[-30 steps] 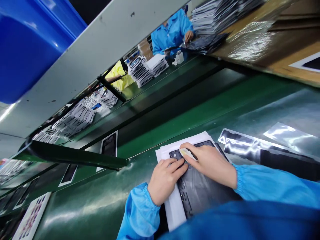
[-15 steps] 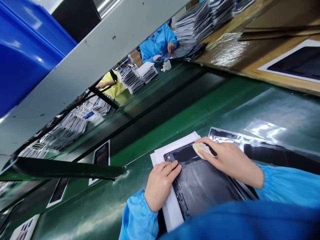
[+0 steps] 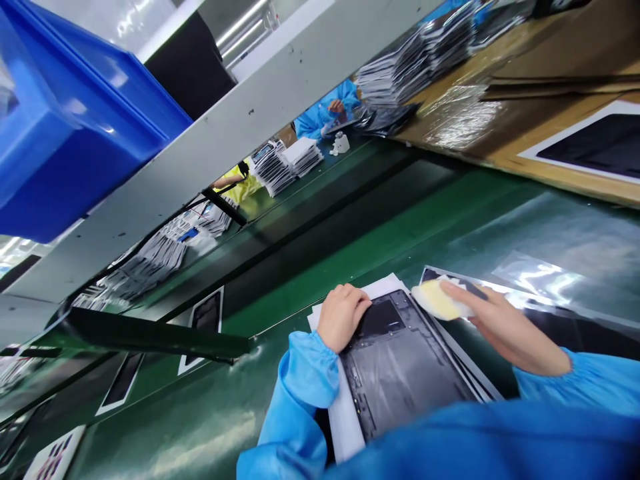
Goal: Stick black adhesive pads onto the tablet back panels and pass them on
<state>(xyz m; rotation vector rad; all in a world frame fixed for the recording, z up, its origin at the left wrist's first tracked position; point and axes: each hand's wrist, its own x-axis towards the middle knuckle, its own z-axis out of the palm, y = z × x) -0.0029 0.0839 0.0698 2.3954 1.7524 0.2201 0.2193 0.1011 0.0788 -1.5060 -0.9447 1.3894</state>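
A black tablet housing [image 3: 410,373] lies on white sheets [image 3: 347,417] in front of me, its lower end hidden by my blue clothing. My left hand [image 3: 345,317] is closed at the housing's upper left corner, fingers bent together and thumb against its face. In my right hand [image 3: 493,320], a soft white and yellow cloth pad [image 3: 436,300] is pinched between thumb and fingers. The pad is just off the right edge of the housing, above the bench. Behind that hand lies a dark, glossy, white-edged panel [image 3: 595,340].
A grey metal beam [image 3: 215,140] crosses the upper left, beside a blue bin [image 3: 65,133]. Green bracing [image 3: 155,337] stands at left. A cardboard-covered surface [image 3: 500,130] is at upper right. Across the green bench, a co-worker in blue [image 3: 325,110] sits near stacked panels [image 3: 395,73].
My right hand has moved right with the pad, off the housing's face. My left hand has shifted up to the corner, its fingers now curled. The camera view has tilted up slightly.
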